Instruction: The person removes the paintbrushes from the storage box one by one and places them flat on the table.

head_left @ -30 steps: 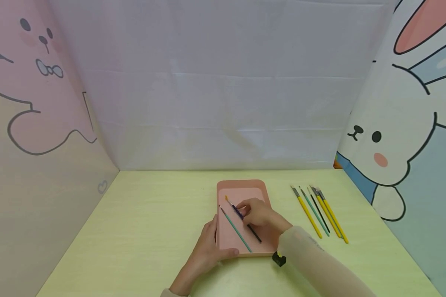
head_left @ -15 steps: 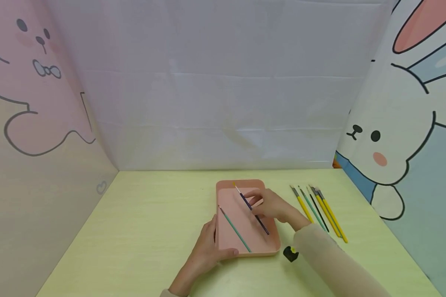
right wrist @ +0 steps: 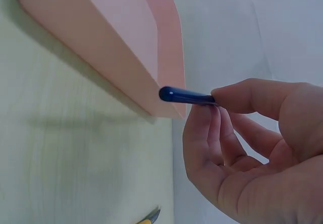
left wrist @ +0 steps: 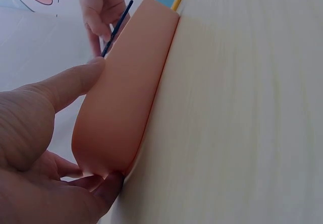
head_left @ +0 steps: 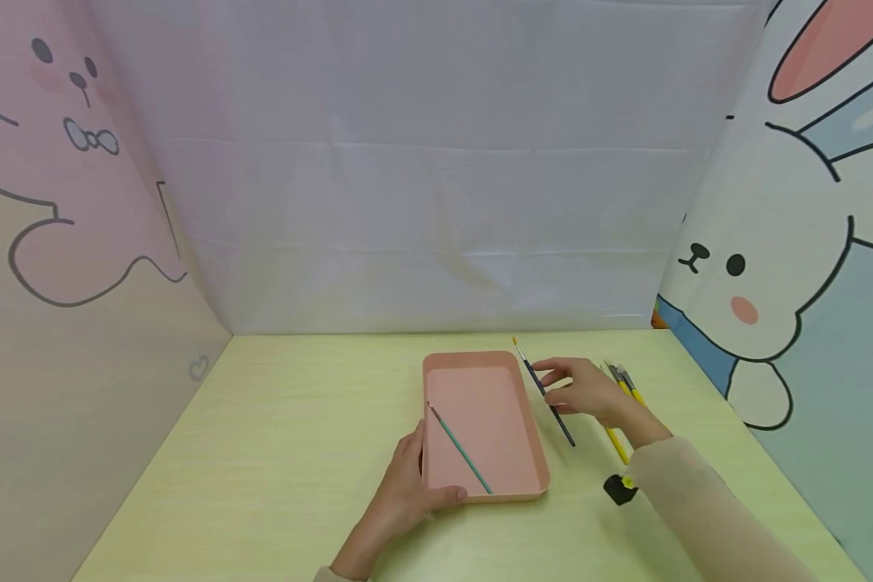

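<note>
My left hand grips the near left corner of a pink tray, thumb on the near rim and fingers along the side; the tray's outer wall shows in the left wrist view. A thin teal paintbrush lies slanted inside the tray. Just past the tray's right edge, my right hand pinches a dark blue paintbrush between thumb and fingers, above the table. Its yellowish bristles point away from me. In the right wrist view the rounded handle end sticks out toward the camera.
Several paintbrushes lie to the right, partly hidden by my right hand and sleeve, among them a yellow paintbrush. A white sheet hangs behind the table, and side panels with cartoon animals stand left and right.
My right hand has lifted the dark blue paintbrush from the tray and carried it right, past the tray's edge. My left hand and the teal paintbrush have stayed in place.
</note>
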`<action>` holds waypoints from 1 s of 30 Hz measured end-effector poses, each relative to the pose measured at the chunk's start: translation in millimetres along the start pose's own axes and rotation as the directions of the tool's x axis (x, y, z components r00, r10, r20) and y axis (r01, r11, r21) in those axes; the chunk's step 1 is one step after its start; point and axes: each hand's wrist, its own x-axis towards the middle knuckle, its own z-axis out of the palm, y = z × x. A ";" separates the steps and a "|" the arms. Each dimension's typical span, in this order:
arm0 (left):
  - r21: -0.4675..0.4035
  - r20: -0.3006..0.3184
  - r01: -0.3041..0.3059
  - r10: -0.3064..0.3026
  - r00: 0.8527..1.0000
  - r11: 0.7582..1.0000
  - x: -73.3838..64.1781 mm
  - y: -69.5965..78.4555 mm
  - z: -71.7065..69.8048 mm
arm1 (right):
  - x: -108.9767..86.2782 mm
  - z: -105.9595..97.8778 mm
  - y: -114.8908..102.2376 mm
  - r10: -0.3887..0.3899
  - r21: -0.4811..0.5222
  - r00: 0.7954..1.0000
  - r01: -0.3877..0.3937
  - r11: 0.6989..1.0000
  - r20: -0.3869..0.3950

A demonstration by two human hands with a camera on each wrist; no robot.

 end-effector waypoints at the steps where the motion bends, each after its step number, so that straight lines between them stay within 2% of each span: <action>1: -0.002 0.001 0.001 -0.001 1.000 1.000 0.1 0.1 -0.2 | -1.1 -3.2 2.5 0.006 -0.007 1.000 -0.006 1.000 -0.011; 10: 0.001 0.001 -0.027 0.027 1.000 1.000 0.1 -0.9 -0.6 | -9.7 -19.3 20.2 0.062 -0.081 0.992 -0.072 0.994 -0.111; 18: -0.010 0.007 -0.015 0.015 1.000 1.000 0.4 -0.8 -0.3 | -10.0 -24.4 40.1 0.112 -0.093 0.980 -0.129 0.987 -0.167; 22: -0.001 0.007 -0.015 0.015 1.000 1.000 0.7 -0.8 -0.3 | -8.2 -24.8 48.1 0.108 -0.107 0.977 -0.129 0.986 -0.183; 30: 0.001 0.001 -0.017 0.017 1.000 1.000 -0.8 1.1 -1.3 | -5.1 -21.1 55.0 0.074 -0.225 0.971 -0.127 0.966 -0.227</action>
